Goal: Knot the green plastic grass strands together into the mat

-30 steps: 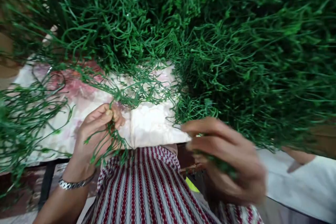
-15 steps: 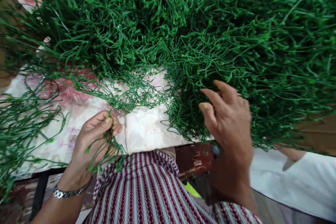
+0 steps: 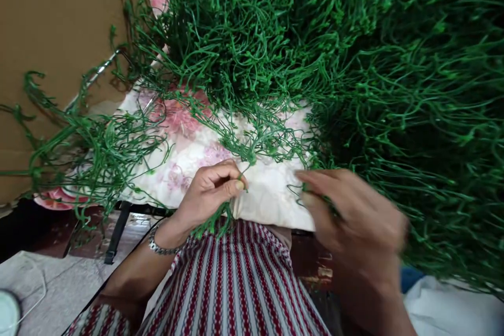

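Note:
My left hand (image 3: 214, 189) is closed, thumb and forefinger pinching a thin green plastic stem (image 3: 244, 170). More green strands (image 3: 218, 220) hang below its palm, over the striped apron. My right hand (image 3: 354, 210) is smeared by motion at the near edge of the big right-hand heap of artificial green stems (image 3: 425, 131). Its fingers point left toward the thumb, with some green showing between them; whether they grip a strand cannot be made out. A thin tangle of stems (image 3: 263, 136) lies on the flowered cloth (image 3: 275, 194) just beyond my hands.
Another tall heap of green stems (image 3: 252, 37) fills the back. A looser bunch (image 3: 106, 157) spills over the table's left edge beside a cardboard box (image 3: 59, 26). A black strap (image 3: 118, 233) hangs below the edge. White fabric (image 3: 452, 304) shows at lower right.
The view has swung left, showing more of the cardboard box and floor. My right hand's spread fingers have drawn closer together, near the heap's edge. My left hand keeps its pinch.

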A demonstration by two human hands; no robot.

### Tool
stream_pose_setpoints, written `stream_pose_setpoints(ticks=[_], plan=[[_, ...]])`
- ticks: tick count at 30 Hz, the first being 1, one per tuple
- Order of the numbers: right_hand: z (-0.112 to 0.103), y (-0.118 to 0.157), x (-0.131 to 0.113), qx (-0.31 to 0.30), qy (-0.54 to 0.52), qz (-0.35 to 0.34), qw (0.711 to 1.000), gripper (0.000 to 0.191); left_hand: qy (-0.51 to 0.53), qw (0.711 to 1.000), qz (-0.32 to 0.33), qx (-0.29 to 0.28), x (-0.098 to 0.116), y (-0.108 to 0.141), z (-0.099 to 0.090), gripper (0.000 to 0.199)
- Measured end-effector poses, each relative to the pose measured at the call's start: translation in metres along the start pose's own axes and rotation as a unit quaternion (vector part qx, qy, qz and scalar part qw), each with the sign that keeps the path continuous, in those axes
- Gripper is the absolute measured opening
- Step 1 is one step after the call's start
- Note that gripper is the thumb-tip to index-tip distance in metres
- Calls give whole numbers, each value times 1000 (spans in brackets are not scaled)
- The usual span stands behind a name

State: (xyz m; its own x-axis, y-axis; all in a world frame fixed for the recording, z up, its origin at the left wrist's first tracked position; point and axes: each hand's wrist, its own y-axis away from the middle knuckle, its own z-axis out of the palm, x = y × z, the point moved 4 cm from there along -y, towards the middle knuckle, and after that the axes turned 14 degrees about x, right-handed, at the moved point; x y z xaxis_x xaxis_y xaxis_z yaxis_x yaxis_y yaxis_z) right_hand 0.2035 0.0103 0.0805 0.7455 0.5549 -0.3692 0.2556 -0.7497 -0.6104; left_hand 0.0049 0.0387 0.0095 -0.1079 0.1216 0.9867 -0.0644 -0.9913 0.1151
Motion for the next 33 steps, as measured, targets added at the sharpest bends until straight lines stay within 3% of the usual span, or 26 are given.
stream_pose_setpoints(ticks=[3, 5, 7, 10, 14, 16, 18, 20, 22, 25, 29, 31, 33], plan=[[47, -17, -5, -24, -57, -9, 998, 37, -48, 995, 30, -86, 7, 8, 0, 18], [65, -25, -4, -29, -86, 2, 996, 39, -76, 983, 50, -158, 11, 15, 0, 20], [75, -28, -3, -79, -92, 4, 993, 41, -96, 971, 66, -206, 13, 19, 0, 24], [79, -28, -3, -159, -51, 3, 986, 40, -73, 978, 73, -184, 12, 17, -6, 28], [75, -28, -5, -146, -82, 67, 984, 42, -47, 991, 81, -94, 17, 12, -17, 23], [81, -26, -6, -168, -144, 112, 969, 51, -58, 985, 89, -137, 23, 15, -14, 22], [90, -26, -4, -184, -198, 144, 952, 61, -53, 970, 95, -219, 30, 24, -7, 25], [95, -30, 1, -158, -215, 161, 950, 68, -31, 962, 91, -257, 35, 31, -5, 28], [96, -35, 9, -102, -181, 159, 965, 72, 5, 971, 82, -226, 37, 34, -10, 28], [91, -40, 15, -42, -126, 125, 983, 73, 54, 987, 68, -132, 34, 34, -28, 22], [87, -34, 15, -73, -164, 150, 972, 69, 88, 995, 34, -9, 27, 27, -53, 17], [85, -28, 16, -93, -177, 178, 963, 69, 89, 996, 29, 1, 26, 23, -60, 17], [84, -24, 18, -98, -206, 195, 954, 70, 80, 995, 23, -48, 26, 23, -61, 18]])
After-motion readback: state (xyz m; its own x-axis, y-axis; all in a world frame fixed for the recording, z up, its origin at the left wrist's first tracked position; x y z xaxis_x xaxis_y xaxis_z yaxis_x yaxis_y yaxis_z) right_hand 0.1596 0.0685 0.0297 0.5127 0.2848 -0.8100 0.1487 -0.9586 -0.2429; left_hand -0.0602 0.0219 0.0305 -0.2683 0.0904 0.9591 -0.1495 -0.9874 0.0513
